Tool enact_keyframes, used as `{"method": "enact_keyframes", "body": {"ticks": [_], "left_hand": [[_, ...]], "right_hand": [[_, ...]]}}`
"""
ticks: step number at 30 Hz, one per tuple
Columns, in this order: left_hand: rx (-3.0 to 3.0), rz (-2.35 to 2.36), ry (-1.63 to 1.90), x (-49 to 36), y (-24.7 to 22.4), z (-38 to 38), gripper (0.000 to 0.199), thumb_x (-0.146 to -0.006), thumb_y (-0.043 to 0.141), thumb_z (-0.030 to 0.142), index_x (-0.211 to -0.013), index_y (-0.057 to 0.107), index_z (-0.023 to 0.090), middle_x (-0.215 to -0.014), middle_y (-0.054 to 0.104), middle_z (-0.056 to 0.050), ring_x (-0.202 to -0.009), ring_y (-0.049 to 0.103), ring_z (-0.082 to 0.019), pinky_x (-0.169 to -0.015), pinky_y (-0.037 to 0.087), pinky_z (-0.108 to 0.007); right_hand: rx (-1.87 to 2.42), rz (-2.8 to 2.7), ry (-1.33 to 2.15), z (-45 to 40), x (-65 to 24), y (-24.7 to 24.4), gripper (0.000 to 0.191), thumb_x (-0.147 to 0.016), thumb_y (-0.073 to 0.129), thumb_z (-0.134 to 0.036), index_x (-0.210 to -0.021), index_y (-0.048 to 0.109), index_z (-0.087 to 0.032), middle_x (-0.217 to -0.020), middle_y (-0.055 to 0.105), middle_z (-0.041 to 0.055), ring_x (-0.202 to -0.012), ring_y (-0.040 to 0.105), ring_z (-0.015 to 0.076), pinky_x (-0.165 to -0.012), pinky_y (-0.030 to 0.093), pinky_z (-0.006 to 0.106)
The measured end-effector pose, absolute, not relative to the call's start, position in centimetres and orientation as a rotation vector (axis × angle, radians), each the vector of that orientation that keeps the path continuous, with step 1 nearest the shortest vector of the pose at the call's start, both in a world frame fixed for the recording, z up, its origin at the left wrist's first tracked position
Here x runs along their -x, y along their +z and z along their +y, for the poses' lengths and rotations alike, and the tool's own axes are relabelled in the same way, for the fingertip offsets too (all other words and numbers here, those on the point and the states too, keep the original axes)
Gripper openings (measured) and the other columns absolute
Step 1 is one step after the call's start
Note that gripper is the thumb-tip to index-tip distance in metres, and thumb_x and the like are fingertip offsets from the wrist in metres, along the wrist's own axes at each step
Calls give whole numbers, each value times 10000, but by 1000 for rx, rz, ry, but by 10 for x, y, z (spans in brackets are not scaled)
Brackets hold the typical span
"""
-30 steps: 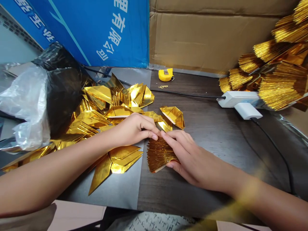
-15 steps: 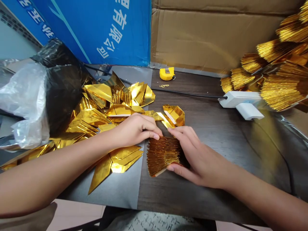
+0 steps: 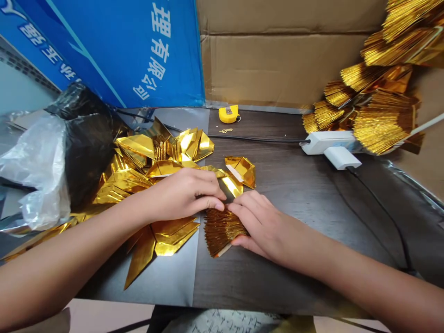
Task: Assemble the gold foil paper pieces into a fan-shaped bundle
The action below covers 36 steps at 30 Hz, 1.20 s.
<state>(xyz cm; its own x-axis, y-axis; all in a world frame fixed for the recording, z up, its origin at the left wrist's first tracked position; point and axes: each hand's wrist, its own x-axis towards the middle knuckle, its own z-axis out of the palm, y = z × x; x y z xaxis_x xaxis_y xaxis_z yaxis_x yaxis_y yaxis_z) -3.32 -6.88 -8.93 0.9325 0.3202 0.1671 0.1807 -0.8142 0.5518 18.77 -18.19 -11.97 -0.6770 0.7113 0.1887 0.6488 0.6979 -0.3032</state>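
A fanned stack of folded gold foil paper stands on the dark table, its pleated edges facing left. My right hand is closed round its right side, thumb at the near end and fingers over the far end. At the stack's far left edge, my left hand has thumb and fingers pressed together on the paper. Loose folded gold foil pieces lie heaped behind and under my left forearm. One more folded gold piece rests just beyond my hands.
A yellow tape measure sits near the cardboard box. A white power strip with a black cable lies at right, below bundled gold fans. At left are a black plastic bag and a blue box.
The view has shifted, moving the background slightly left and down. My right hand covers more of the fanned stack, and my hands are closer together at its far edge.
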Motion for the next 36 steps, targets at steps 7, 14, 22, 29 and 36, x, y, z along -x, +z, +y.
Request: {"method": "enact_keyframes", "body": {"ticks": [7, 14, 22, 29, 36], "left_hand": [[-2787, 659, 80, -17, -51, -30, 235, -954, 598, 313, -1126, 687, 181, -1076, 686, -59, -966, 625, -179, -853, 447, -286], [-2770, 647, -192, -56, -72, -1, 164, -859, 696, 275, -978, 706, 163, -985, 625, -54, -883, 578, -157, -782, 394, -256], [-2628, 667, -39, -49, -58, -3, 163, -910, 603, 304, -875, 661, 155, -863, 682, -8, -779, 588, -123, -712, 377, -228], [-2650, 595, -223, -42, -58, -6, 219, -964, 486, 271, -922, 676, 170, -783, 680, 7, -675, 550, -101, -659, 348, -221], [-2603, 663, -137, -37, -53, -6, 246, -974, 479, 322, -931, 654, 155, -843, 683, -16, -728, 570, -116, -670, 372, -216]], "right_hand": [[1080, -2588, 405, -184, -196, -117, 386, -935, 689, -307, -1212, 594, -56, -1119, 630, 185, -1070, 577, 332, -913, 548, 537], [1119, -2605, 471, -182, -203, -109, 473, -902, 741, -358, -1238, 594, -58, -1142, 617, 172, -1093, 559, 322, -953, 526, 512], [1103, -2595, 612, -182, -205, -103, 316, -917, 717, -307, -1116, 616, -82, -1104, 607, 156, -1043, 540, 291, -927, 515, 478], [1093, -2562, 628, -181, -204, -105, 323, -910, 721, -302, -1116, 613, -79, -1099, 603, 161, -1041, 534, 297, -933, 507, 487], [1109, -2565, 616, -180, -204, -107, 341, -906, 724, -317, -1138, 612, -93, -1092, 612, 151, -1050, 544, 306, -927, 509, 481]]}}
